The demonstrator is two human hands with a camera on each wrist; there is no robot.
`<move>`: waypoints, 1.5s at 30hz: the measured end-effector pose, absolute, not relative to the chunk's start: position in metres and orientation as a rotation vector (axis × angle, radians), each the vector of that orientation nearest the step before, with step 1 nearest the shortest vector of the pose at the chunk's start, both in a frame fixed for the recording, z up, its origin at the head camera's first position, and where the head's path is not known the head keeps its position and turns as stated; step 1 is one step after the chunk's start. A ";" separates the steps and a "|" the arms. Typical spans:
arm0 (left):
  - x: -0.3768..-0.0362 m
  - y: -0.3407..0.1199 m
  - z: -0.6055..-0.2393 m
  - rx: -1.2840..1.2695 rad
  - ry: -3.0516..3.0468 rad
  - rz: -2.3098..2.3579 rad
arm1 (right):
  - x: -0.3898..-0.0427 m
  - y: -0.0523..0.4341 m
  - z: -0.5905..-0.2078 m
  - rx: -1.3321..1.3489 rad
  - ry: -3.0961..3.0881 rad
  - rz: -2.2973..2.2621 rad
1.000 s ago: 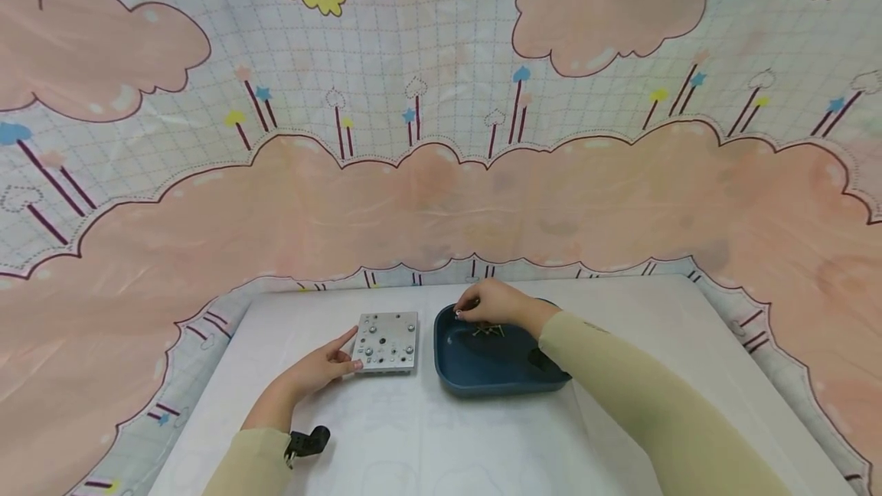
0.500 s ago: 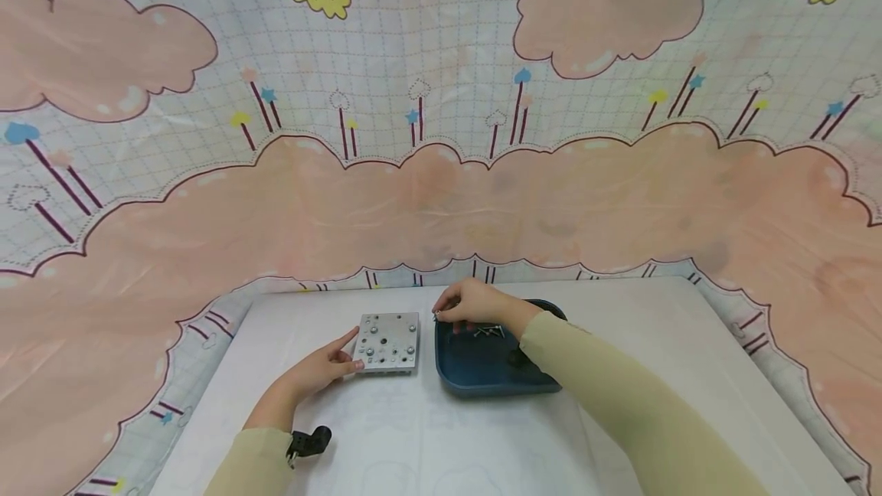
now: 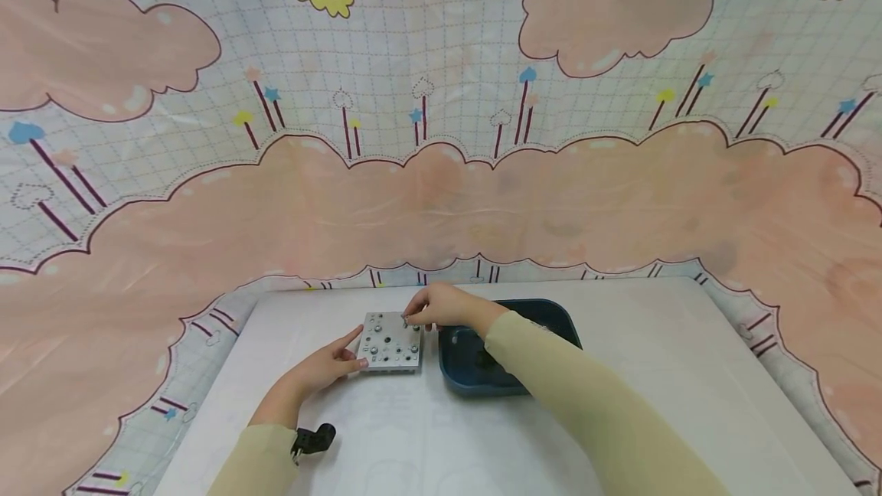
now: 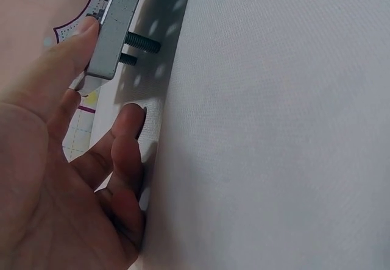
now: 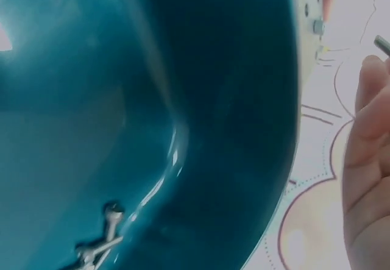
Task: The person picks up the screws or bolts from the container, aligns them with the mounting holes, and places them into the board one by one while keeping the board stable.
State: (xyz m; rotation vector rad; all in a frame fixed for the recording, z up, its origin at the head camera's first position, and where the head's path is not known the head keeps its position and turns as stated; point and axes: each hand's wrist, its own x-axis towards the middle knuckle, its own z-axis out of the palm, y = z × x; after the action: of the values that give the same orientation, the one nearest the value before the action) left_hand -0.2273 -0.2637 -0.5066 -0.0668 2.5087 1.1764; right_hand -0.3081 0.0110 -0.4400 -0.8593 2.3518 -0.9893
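One right hand [image 3: 434, 311] has moved from tray [image 3: 551, 312] to plate [image 3: 388, 343].

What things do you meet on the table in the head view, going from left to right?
Small black part → left hand → metal plate → blue tray.

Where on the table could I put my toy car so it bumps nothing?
Bare cloth lies right of the blue tray, and along the near edge right of the black clip. It is crowded at the metal plate, where the left hand and right hand meet.
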 end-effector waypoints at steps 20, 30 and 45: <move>-0.232 -0.270 -0.513 -0.032 2.472 1.210 | -0.302 -0.043 -0.451 -0.660 2.584 -0.769; -0.230 -0.266 -0.508 -0.012 2.485 1.211 | -0.295 -0.052 -0.455 -0.652 2.622 -0.680; -0.233 -0.267 -0.513 0.025 2.480 1.258 | -0.294 -0.058 -0.458 -0.707 2.661 -0.518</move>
State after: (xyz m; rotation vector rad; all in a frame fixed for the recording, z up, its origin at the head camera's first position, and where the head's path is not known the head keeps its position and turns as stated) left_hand -0.2326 -0.2674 -0.5133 0.0249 2.4799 1.2583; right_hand -0.2944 -0.0580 -0.4579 -0.7066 2.6612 -0.5182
